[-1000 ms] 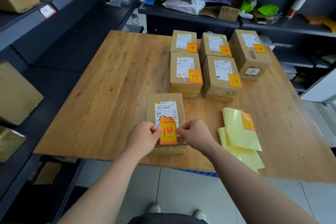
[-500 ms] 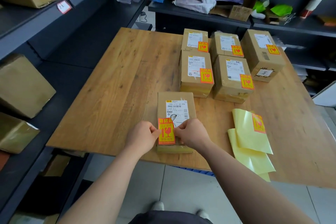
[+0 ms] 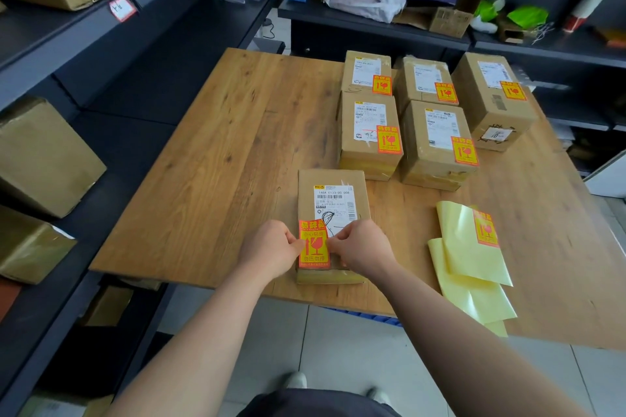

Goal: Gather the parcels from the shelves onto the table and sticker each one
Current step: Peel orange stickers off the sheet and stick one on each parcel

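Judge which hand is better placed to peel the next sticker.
Right. The right hand sits nearer the yellow backing sheets holding the one remaining sticker; the left hand is across the parcel.

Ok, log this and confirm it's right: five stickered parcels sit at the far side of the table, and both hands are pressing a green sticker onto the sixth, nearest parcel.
One detail is wrong: the sticker is orange-red with yellow, not green, as the head view shows. The rest stands: five stickered parcels at the table's far side, and the left hand and right hand are pressing it onto the nearest parcel.
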A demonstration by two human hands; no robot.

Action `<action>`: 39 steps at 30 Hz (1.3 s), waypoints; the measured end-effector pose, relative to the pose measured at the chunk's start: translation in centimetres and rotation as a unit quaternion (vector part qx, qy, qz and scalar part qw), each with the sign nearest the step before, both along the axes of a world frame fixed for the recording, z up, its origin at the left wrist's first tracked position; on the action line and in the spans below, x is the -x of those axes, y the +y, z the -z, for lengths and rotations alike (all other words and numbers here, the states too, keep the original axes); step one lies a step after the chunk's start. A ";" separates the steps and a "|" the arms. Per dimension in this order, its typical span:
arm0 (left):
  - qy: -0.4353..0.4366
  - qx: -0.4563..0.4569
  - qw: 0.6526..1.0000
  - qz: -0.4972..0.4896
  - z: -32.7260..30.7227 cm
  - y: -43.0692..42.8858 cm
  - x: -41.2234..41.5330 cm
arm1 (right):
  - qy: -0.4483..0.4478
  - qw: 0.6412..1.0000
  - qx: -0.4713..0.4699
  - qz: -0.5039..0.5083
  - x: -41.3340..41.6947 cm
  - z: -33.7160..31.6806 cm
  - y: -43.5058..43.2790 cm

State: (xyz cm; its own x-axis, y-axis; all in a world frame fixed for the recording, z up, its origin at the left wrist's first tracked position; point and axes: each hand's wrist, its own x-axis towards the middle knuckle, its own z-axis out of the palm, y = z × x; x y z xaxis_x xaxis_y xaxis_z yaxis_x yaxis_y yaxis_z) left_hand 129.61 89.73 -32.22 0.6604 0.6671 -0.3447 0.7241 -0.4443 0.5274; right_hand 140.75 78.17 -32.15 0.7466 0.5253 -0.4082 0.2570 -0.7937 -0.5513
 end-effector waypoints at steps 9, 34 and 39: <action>0.008 0.000 1.000 0.014 0.1 0.3 -0.3 | -0.007 1.000 0.003 0.001 0.0 0.1 0.1; -0.094 -0.082 0.983 0.132 3.4 0.5 2.0 | -0.312 0.906 0.059 -0.280 0.2 0.9 -1.2; -0.055 -0.055 0.984 0.159 3.6 0.7 2.1 | -0.292 0.914 0.061 -0.275 -0.1 0.9 -1.5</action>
